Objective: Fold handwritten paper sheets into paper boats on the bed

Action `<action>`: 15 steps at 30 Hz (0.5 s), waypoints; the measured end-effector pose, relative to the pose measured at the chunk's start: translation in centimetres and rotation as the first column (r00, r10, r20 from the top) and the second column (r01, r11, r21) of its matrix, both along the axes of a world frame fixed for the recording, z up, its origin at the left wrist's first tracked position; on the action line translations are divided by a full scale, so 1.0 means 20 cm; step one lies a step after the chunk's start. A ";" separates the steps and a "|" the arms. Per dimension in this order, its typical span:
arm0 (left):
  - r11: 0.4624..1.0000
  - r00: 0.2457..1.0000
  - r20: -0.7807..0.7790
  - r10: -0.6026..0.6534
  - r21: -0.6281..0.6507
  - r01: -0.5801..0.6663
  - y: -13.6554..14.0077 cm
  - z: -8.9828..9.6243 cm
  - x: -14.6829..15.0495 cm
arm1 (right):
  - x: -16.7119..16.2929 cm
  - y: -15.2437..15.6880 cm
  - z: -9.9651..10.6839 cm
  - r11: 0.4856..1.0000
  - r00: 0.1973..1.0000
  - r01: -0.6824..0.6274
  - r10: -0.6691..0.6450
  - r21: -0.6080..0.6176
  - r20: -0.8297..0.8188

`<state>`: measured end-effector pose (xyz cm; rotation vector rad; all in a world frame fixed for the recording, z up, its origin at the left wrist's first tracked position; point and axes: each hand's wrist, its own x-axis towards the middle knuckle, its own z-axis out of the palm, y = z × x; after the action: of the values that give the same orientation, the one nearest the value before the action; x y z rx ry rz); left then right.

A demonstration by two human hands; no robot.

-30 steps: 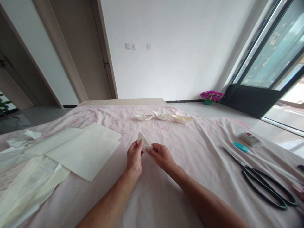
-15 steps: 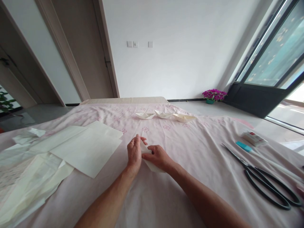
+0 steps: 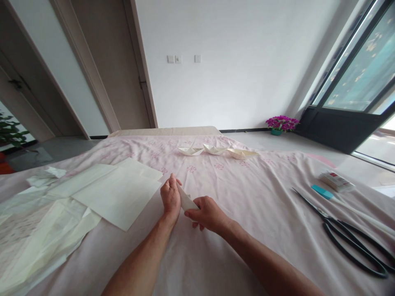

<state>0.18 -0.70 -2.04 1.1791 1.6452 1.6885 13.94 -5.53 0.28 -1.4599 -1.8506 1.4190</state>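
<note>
A folded piece of white paper (image 3: 186, 200) is held between my two hands, above the middle of the cloth. My left hand (image 3: 171, 197) is closed on its far left end, with the fingertips pointing away from me. Lower down, my right hand (image 3: 207, 213) pinches the near right end between thumb and fingers. Part of the paper is hidden behind both hands. Farther off stand three folded paper boats in a row: the left boat (image 3: 190, 151), the middle boat (image 3: 213, 149) and the right boat (image 3: 242, 153).
Flat paper sheets (image 3: 119, 197) lie at the left, beside crumpled wrapping (image 3: 52, 238). Black-handled scissors (image 3: 342, 230) rest at the right, near a blue-ended tool (image 3: 321, 191) and a small packet (image 3: 336, 181). A pink patterned cloth (image 3: 240, 185) covers the surface.
The paper has turned, and its lower part no longer shows below my right hand. My left hand has shifted slightly left. Fingers of my right hand now show beneath the paper.
</note>
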 end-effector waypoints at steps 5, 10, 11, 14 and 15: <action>0.997 0.994 0.088 0.071 -0.038 -0.068 0.05 -0.04 -0.09 | 0.05 -0.02 -0.02 0.998 0.997 -0.051 0.052 -0.026 0.063; 0.969 0.916 0.333 -0.225 -0.024 0.247 0.05 -0.04 -0.07 | 0.08 0.01 0.01 0.912 0.863 -0.049 -0.166 0.407 0.476; 0.955 0.896 0.360 -0.260 -0.040 0.293 0.04 -0.03 -0.05 | 0.08 0.02 0.01 0.873 0.805 -0.082 -0.226 0.481 0.548; 0.908 0.851 0.376 -0.367 -0.055 0.416 0.01 -0.02 0.00 | 0.07 0.03 0.01 0.831 0.703 -0.166 -0.277 0.531 0.655; 0.900 0.839 0.381 -0.387 -0.041 0.434 0.00 -0.03 0.01 | 0.07 0.03 0.01 0.834 0.696 -0.179 -0.268 0.522 0.666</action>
<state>0.34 -0.72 -2.57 0.9953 1.1505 1.4001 15.36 -4.84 0.47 -1.8401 -2.3540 0.1377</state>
